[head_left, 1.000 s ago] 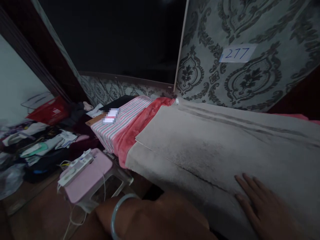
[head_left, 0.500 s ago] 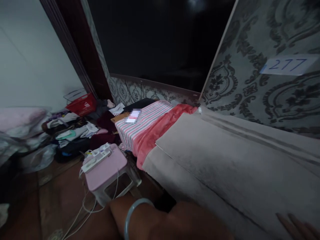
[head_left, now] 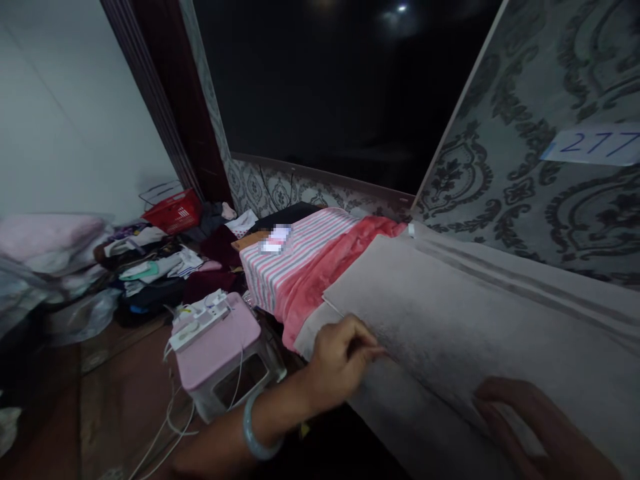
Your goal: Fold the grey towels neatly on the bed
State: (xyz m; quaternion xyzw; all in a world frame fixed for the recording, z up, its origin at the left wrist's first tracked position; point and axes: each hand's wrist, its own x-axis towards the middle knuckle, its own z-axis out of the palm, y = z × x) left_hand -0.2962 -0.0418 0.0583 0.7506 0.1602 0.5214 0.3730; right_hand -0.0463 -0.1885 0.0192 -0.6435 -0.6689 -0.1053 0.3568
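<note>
My left hand (head_left: 343, 353), with a pale bangle (head_left: 250, 427) on its wrist, hovers over the front part of the grey fabric-covered surface (head_left: 450, 313). Its fingers are closed in a pinch, and anything between them is too small and blurred to make out. To the right, over the same grey surface, my right hand (head_left: 545, 427) is dark and slightly smeared. Its thumb and fingertip come together at the left, and I cannot make out what they hold, if anything.
A pink stool (head_left: 220, 347) carries a white power strip (head_left: 200, 323) with trailing cables. A red blanket (head_left: 320, 280) and striped cloth (head_left: 300, 243) cover the far end, below a wall-mounted television (head_left: 340, 93). Clothes (head_left: 160, 267) and a red basket (head_left: 175, 212) lie at left.
My left hand has risen from the bottom edge into fuller view, its fingers now pinched. My right hand has moved left, its fingers no longer stretched over the grey cover. The view has shifted slightly.
</note>
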